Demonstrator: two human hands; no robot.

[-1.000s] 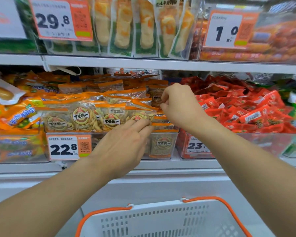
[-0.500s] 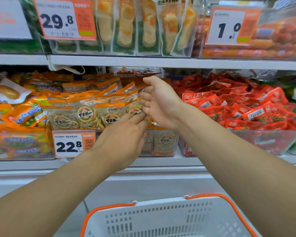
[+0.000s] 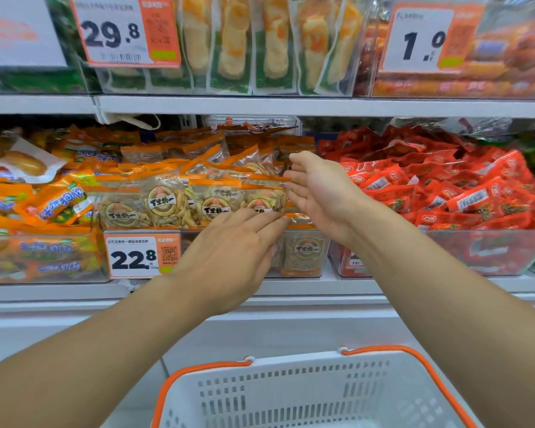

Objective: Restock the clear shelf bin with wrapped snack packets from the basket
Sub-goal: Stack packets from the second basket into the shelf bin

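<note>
A clear shelf bin (image 3: 303, 257) on the middle shelf is heaped with orange-edged wrapped snack packets (image 3: 164, 205) bearing round brown labels. My left hand (image 3: 229, 254) lies flat, its straight fingers pressing on the front packets at the bin's right end. My right hand (image 3: 318, 189) stands on edge beside the same packets, palm to the left, fingers straight and touching their right side. Neither hand holds anything. The white basket (image 3: 306, 393) with orange handles sits below at the bottom of the view; the part of its inside that shows holds no packets.
A bin of red packets (image 3: 445, 193) stands to the right, a bin of orange and blue packets (image 3: 44, 208) to the left. A price tag reading 22.8 (image 3: 141, 254) hangs on the bin's front. The upper shelf (image 3: 291, 106) juts out just above.
My right hand has opened from a curled grip over the packets and turned palm-left against the pile's right side. My left hand stays pressed on the front packets.
</note>
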